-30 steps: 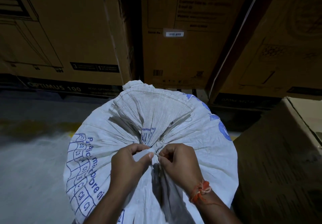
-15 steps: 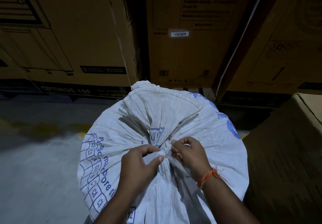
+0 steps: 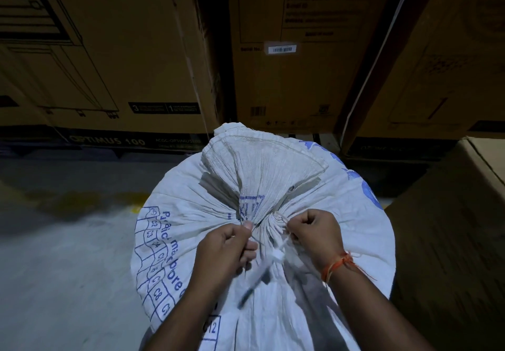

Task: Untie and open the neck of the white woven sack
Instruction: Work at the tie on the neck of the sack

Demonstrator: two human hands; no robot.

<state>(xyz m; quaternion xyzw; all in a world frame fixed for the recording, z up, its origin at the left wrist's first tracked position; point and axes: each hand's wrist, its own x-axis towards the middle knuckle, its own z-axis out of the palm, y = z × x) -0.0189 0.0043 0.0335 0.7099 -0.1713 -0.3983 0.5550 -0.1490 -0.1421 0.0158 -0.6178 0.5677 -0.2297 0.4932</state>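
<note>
Untying in progress: white woven sack [image 3: 273,282] upright on floor [image 3: 60,255], both hands, left [image 3: 226,252] and right [image 3: 317,237], fisted on tie cord [image 3: 278,255] at gathered neck [image 3: 262,214]; next, judged, pull knot loose.

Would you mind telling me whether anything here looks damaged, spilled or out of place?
Nothing stands out. The white woven sack is intact, its neck still gathered, with the left hand and right hand pulling its white tie string.

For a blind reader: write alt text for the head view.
Two hands, left and right, pull a white tie at the gathered neck of a full white sack, still cinched shut. Cardboard boxes stand behind it.
</note>
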